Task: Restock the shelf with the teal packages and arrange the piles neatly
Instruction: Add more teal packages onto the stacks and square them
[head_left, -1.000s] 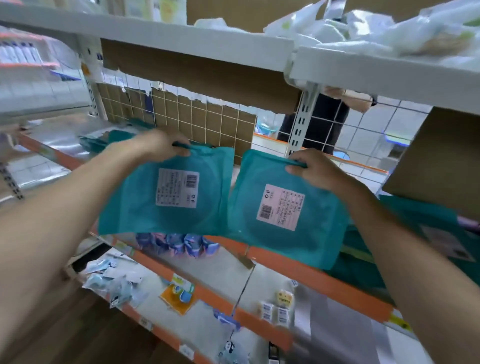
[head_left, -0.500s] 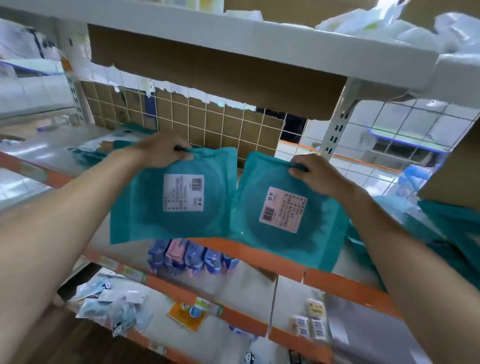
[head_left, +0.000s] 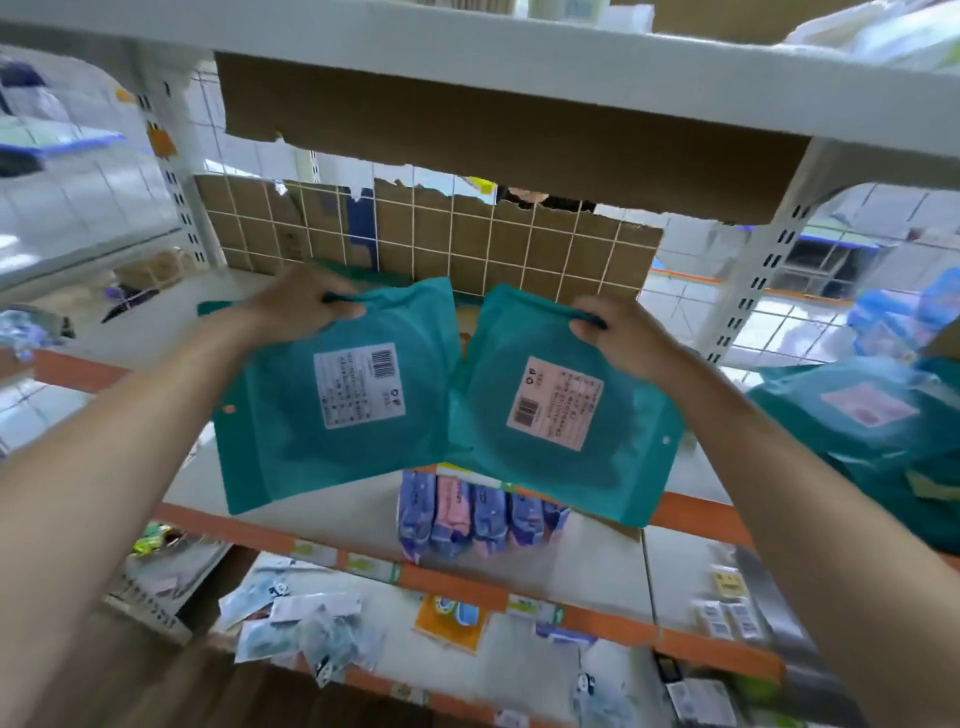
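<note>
**A:** ok so what's being held here, and how?

**B:** Two teal packs are held up mid-frame, one per hand. The left pack is gripped at its top edge by the left hand, with the fingers curled tight over that edge. The right pack is gripped near its top right corner by the right hand, fingers curled round the edge the same way. Nothing is held loosely.

**A:** are they on the shelf yet or what?

**B:** Not laid down yet. Both are hung from the hands in front of the shelf, whose white board is seen at centre left. The labels are turned toward the camera. The left one is set nearly straight and the right one is tilted. The two packs are brought together at the centre of the frame, edges touching. Which one is in front can't be told.

**A:** any other teal stuff around?

**B:** yep, a pile of teal packs is seen at the right edge, loosely stacked, with a pinkish label on the top one. It's kinda blurred. Torn cardboard is seen right behind the hands, upper centre. Blue and pink packets are lined up on the board below, just under the two packs. Small sachets are scattered at the lower left, but the print on them can't be read.
</note>
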